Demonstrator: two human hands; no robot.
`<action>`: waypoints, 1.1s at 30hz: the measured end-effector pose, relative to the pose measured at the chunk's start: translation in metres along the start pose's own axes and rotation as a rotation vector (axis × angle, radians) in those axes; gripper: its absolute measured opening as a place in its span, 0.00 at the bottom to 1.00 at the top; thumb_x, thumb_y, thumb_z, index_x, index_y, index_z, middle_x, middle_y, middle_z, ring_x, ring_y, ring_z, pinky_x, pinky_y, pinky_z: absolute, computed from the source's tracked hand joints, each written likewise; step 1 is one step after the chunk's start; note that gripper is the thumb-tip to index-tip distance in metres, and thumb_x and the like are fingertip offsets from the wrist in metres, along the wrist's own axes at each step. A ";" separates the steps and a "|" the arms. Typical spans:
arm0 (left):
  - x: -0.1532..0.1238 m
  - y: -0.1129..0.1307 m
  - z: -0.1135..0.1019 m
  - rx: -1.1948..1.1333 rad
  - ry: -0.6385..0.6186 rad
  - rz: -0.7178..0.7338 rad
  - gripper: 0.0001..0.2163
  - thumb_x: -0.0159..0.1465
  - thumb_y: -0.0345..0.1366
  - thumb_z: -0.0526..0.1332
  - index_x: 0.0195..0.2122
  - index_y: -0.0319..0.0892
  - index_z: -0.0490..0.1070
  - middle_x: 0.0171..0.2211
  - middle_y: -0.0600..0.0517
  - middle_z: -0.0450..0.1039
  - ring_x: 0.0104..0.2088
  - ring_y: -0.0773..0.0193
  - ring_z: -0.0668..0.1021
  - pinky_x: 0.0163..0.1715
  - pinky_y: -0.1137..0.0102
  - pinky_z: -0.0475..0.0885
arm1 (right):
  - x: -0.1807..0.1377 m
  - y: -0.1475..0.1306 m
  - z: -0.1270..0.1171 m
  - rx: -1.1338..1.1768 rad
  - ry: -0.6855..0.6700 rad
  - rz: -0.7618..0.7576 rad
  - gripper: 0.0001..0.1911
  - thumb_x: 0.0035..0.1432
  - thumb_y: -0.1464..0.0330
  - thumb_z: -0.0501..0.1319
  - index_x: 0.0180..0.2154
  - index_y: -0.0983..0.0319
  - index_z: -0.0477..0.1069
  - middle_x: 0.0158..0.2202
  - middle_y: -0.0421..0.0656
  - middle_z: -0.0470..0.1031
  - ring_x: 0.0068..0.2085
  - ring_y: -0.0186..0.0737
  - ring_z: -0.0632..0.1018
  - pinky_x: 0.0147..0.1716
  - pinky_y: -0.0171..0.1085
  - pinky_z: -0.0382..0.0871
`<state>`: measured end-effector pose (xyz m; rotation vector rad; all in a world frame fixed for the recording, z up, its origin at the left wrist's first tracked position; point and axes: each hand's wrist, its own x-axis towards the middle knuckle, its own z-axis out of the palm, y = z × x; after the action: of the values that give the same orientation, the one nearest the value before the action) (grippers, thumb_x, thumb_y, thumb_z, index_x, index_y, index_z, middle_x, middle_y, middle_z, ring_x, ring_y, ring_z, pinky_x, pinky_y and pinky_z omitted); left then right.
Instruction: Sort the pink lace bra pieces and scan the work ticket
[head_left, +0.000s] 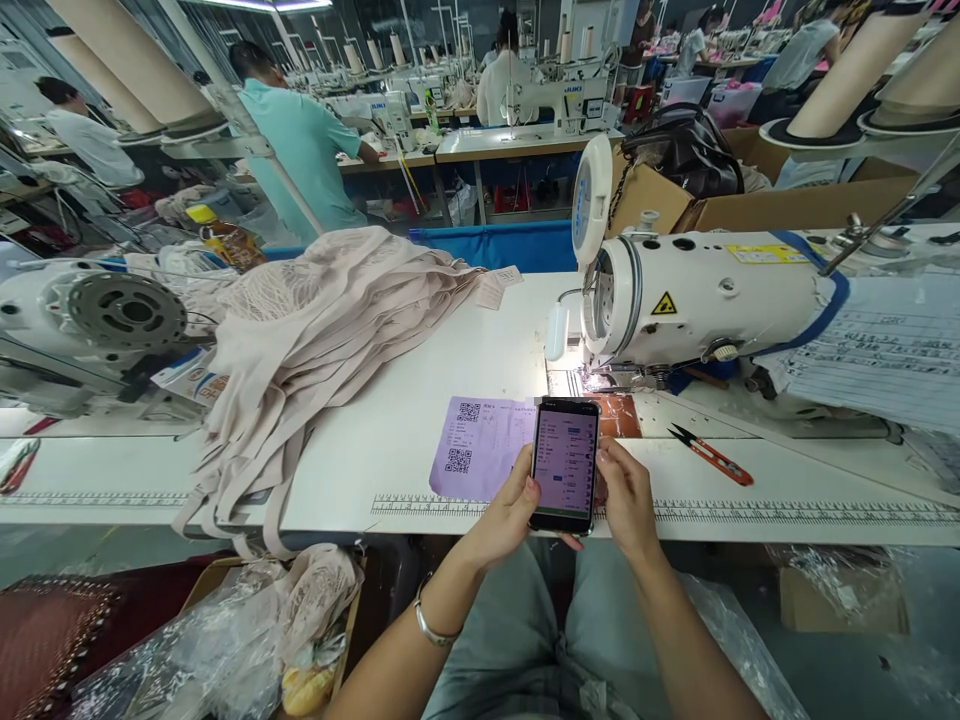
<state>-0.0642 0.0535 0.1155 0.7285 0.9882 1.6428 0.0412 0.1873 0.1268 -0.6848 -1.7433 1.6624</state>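
Note:
A black smartphone (pixel 564 466) with a lit screen of text is held upright just over the table's front edge. My left hand (pixel 510 505) is closed around its left side, the thumb along the edge and fingers behind. On the phone's right edge, my right hand (pixel 627 495) grips with bent fingers. Behind the phone lies a purple paper slip (pixel 484 450) with two QR codes and small print, its right part covered by the phone. Red-handled thread snips (pixel 711 455) lie on the table to the right of my right hand.
A white sewing machine (pixel 697 290) with its lamp lit stands behind and to the right. Beige garments (pixel 337 310) are piled on the left of the white table (pixel 390 420). Another machine (pixel 97 310) is at far left. A person in a turquoise shirt (pixel 296 150) sits beyond.

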 end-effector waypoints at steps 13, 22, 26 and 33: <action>0.002 0.006 0.002 -0.111 -0.079 -0.047 0.32 0.63 0.34 0.69 0.64 0.50 0.54 0.50 0.46 0.69 0.47 0.55 0.79 0.38 0.61 0.83 | 0.000 0.006 -0.001 -0.035 0.045 0.034 0.21 0.64 0.51 0.57 0.27 0.60 0.65 0.22 0.36 0.58 0.21 0.31 0.59 0.15 0.32 0.54; 0.002 0.004 0.000 -0.141 -0.065 -0.052 0.33 0.63 0.31 0.68 0.65 0.53 0.55 0.57 0.44 0.67 0.50 0.51 0.79 0.37 0.60 0.84 | 0.000 0.000 -0.001 -0.034 -0.021 0.009 0.19 0.65 0.52 0.57 0.31 0.60 0.69 0.24 0.37 0.63 0.21 0.32 0.61 0.15 0.32 0.55; 0.002 0.004 0.000 -0.143 -0.052 -0.054 0.32 0.62 0.30 0.66 0.65 0.54 0.56 0.56 0.46 0.69 0.49 0.50 0.79 0.36 0.59 0.84 | 0.000 -0.002 -0.002 -0.028 -0.072 -0.055 0.16 0.65 0.54 0.58 0.35 0.60 0.70 0.27 0.38 0.67 0.25 0.34 0.66 0.19 0.32 0.61; 0.003 0.002 0.000 -0.165 -0.049 -0.037 0.33 0.60 0.27 0.65 0.64 0.54 0.56 0.60 0.46 0.66 0.48 0.53 0.79 0.35 0.61 0.84 | -0.001 -0.005 -0.003 -0.027 -0.130 -0.073 0.15 0.65 0.54 0.59 0.37 0.59 0.70 0.31 0.40 0.72 0.29 0.37 0.73 0.26 0.34 0.69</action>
<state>-0.0660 0.0564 0.1169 0.6326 0.8156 1.6450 0.0439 0.1882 0.1313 -0.5286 -1.8616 1.6685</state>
